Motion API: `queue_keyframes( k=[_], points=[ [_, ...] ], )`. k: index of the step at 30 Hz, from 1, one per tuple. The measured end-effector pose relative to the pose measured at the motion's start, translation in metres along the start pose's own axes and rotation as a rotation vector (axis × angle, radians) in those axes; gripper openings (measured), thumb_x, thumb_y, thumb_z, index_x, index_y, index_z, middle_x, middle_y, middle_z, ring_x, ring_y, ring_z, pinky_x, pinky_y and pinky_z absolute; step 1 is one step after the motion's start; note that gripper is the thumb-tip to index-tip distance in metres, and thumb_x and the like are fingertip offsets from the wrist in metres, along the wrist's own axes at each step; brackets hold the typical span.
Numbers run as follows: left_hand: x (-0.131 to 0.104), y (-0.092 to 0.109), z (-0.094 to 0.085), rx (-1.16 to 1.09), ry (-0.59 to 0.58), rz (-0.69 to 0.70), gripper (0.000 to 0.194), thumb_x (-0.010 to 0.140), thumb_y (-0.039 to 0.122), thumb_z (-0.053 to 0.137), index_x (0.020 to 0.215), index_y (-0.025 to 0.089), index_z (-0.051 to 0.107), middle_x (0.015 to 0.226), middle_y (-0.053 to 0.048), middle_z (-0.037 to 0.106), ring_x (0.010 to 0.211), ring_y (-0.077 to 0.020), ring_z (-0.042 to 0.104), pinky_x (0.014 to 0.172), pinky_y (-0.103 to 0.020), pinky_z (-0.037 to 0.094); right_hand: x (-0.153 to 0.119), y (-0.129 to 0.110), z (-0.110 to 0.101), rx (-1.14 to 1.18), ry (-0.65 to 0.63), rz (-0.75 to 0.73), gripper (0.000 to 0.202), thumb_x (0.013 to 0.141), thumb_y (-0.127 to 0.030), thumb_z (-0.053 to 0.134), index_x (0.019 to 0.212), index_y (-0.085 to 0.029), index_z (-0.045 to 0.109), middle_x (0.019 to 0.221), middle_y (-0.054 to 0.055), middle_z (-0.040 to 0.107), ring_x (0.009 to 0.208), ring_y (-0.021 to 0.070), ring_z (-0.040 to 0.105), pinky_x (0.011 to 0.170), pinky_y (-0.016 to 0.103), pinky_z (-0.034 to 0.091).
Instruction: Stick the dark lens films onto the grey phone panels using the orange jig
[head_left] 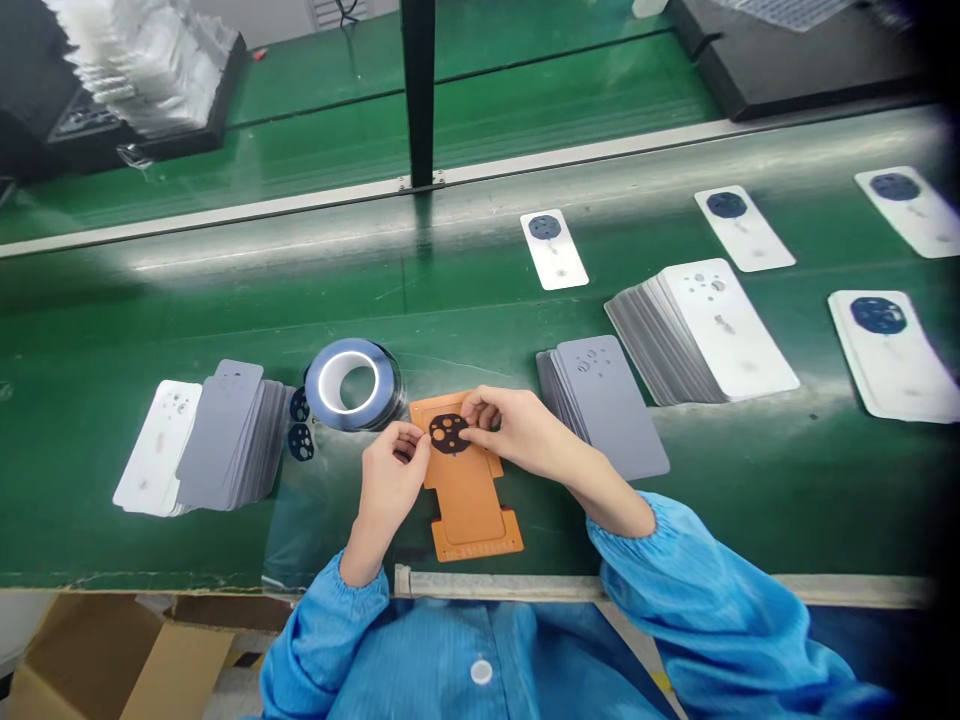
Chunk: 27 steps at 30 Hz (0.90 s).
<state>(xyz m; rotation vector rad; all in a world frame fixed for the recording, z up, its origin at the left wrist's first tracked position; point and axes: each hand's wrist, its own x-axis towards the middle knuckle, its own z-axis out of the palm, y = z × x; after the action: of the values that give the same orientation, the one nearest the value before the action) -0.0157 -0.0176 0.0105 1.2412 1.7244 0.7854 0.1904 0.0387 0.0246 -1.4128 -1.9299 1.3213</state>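
An orange jig plate (472, 510) lies on the green bench in front of me. Over its upper part sits a round black camera-lens sticker (449, 434) with several holes. My left hand (391, 472) pinches the sticker's left edge between thumb and forefinger. At the opposite edge, the thumb and fingers of my right hand (517, 428) are closed on the sticker. Just left of the jig stands a roll of blue film tape (319, 385), with dark round stickers (301, 442) beside it. A stack of grey phone back panels (619, 410) is close to my right wrist.
Grey panels (221, 440) and white panels (156, 450) are stacked at left. More white panels (739, 330) stand in a slanted stack at right, near single panels bearing dark round stickers (726, 205). A black post (418, 90) rises behind; a cardboard box (97, 650) is below.
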Motion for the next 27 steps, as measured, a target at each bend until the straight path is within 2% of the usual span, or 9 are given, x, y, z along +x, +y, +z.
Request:
queue_keyframes(
  k=[5,11,19,23,27],
  points=[
    [0.001,-0.002,0.002,-0.036,0.000,-0.013,0.013,0.085,0.031,0.067,0.083,0.018,0.066,0.078,-0.002,0.070,0.069,-0.0137,0.064,0.063,-0.024,0.049,-0.001,0.000,-0.006,0.019,-0.040,0.012,0.012,0.083,-0.015,0.070,0.089,-0.021,0.062,0.083,-0.001,0.070,0.070,0.0144,0.065,0.067,0.027,0.051],
    [0.003,0.000,0.004,-0.033,0.001,-0.015,0.015,0.083,0.031,0.070,0.079,0.019,0.062,0.074,0.000,0.066,0.066,-0.0126,0.060,0.061,-0.024,0.047,0.002,-0.005,-0.004,-0.026,-0.040,0.060,0.013,0.083,-0.011,0.070,0.085,-0.021,0.062,0.078,-0.001,0.069,0.070,0.0150,0.065,0.065,0.027,0.049],
    [0.003,0.003,0.004,-0.006,0.003,-0.018,0.016,0.084,0.031,0.069,0.078,0.019,0.060,0.072,0.001,0.064,0.065,-0.0125,0.059,0.060,-0.024,0.046,0.002,-0.002,0.000,-0.085,-0.017,0.043,0.016,0.082,-0.007,0.069,0.084,-0.020,0.060,0.078,-0.002,0.067,0.066,0.0130,0.061,0.062,0.026,0.046],
    [0.003,0.003,0.005,0.017,0.007,-0.014,0.016,0.083,0.031,0.068,0.078,0.020,0.058,0.072,0.002,0.063,0.064,-0.0121,0.058,0.060,-0.023,0.045,0.001,0.002,0.000,-0.168,0.020,0.050,0.014,0.083,-0.016,0.074,0.082,-0.021,0.061,0.076,-0.002,0.064,0.065,0.0138,0.058,0.062,0.027,0.044],
    [0.003,0.004,0.006,0.034,0.022,-0.017,0.014,0.082,0.030,0.067,0.076,0.020,0.057,0.070,0.003,0.061,0.062,-0.0117,0.057,0.059,-0.023,0.045,-0.003,0.005,-0.005,-0.071,0.034,0.112,0.018,0.082,-0.029,0.078,0.079,-0.021,0.063,0.072,-0.002,0.066,0.066,0.0154,0.060,0.064,0.029,0.046]
  ],
)
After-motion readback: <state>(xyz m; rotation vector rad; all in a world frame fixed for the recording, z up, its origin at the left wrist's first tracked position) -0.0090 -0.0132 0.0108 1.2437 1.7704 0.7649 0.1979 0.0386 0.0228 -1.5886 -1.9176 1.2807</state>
